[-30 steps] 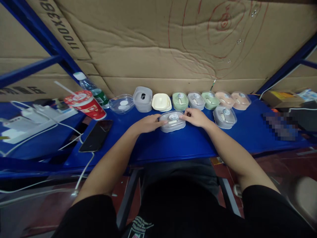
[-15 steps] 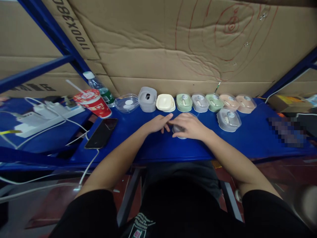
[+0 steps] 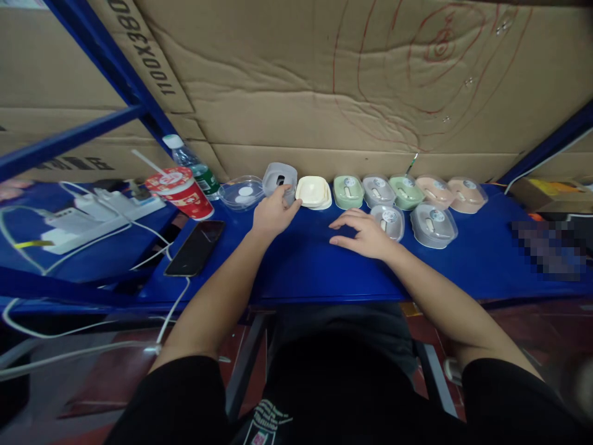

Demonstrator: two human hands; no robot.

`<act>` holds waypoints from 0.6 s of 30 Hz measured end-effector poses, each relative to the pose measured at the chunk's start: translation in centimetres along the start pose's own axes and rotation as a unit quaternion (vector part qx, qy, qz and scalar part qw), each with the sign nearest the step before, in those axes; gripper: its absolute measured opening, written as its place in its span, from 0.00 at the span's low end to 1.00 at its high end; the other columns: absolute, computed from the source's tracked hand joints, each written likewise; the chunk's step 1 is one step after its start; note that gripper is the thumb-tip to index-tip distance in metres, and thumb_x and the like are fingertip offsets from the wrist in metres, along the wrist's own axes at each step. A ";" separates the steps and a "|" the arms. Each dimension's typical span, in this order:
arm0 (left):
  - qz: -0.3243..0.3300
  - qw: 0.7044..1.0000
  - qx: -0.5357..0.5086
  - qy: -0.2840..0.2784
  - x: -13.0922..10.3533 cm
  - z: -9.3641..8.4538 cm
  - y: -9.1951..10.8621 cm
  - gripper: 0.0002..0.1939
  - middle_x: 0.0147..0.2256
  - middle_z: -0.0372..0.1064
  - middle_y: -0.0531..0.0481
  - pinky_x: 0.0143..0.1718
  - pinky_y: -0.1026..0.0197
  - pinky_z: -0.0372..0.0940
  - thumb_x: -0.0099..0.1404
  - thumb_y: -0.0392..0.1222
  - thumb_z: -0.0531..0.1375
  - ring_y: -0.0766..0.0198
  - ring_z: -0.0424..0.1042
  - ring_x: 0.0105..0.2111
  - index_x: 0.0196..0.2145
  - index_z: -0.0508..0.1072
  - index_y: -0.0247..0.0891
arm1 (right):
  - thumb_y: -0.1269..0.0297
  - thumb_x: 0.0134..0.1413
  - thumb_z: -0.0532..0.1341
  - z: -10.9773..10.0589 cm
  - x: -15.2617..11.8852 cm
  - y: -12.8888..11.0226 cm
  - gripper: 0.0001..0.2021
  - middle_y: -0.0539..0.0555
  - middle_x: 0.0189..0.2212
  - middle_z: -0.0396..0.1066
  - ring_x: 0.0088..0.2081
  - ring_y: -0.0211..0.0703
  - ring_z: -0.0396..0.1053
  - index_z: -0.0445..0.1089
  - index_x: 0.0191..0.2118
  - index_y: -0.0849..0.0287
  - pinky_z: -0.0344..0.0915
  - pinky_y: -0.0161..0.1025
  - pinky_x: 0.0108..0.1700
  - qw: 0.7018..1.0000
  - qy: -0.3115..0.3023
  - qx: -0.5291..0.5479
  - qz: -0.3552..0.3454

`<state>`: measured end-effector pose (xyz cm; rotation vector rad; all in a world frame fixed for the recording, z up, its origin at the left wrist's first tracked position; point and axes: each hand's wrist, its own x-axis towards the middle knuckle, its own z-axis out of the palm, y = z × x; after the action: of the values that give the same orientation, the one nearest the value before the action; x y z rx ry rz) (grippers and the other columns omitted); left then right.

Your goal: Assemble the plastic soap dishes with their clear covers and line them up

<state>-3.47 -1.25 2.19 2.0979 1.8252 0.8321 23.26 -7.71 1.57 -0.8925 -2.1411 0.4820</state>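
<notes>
My left hand (image 3: 274, 215) is at the front of a stack of grey plastic containers (image 3: 277, 173), its thumb and index finger apart; whether the fingertips press on the stack is unclear. Just right of that hand sit cream-coloured shallow pieces (image 3: 314, 190), stacked together. My right hand (image 3: 360, 233) hovers over the blue table, empty, with thumb and fingers spread. Beside its wrist rests a grey lidded container (image 3: 390, 221) with a round label, partly hidden by the hand. Another grey lidded container (image 3: 434, 225) stands to its right.
Along the back run green (image 3: 348, 191), grey (image 3: 378, 190) and pink lidded containers (image 3: 467, 194). Clear lids (image 3: 243, 192) lie at left, near a red cup (image 3: 188, 194), a bottle (image 3: 197, 165) and a phone (image 3: 195, 248). A cardboard wall (image 3: 287, 111) stands behind.
The grey lidded container under my right hand has moved right, beside the other front container, and that hand has come off it. My left hand has moved left and forward to the grey stack.
</notes>
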 end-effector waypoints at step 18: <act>0.033 0.999 -0.012 -0.022 1.6 3.6 -2.3 0.12 0.43 0.85 0.50 0.46 0.53 0.68 0.69 0.44 0.67 0.50 0.82 0.49 0.49 0.76 0.44 | 0.49 0.64 0.62 -2.3 1.6 12.7 0.15 0.55 0.45 0.73 0.44 0.47 0.74 0.69 0.50 0.52 0.74 0.46 0.47 0.866 0.415 0.102 0.259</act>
<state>-3.27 1.36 -1.53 2.1544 1.7237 0.8143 29.86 2.27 -3.54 -1.2643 -1.0392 0.4559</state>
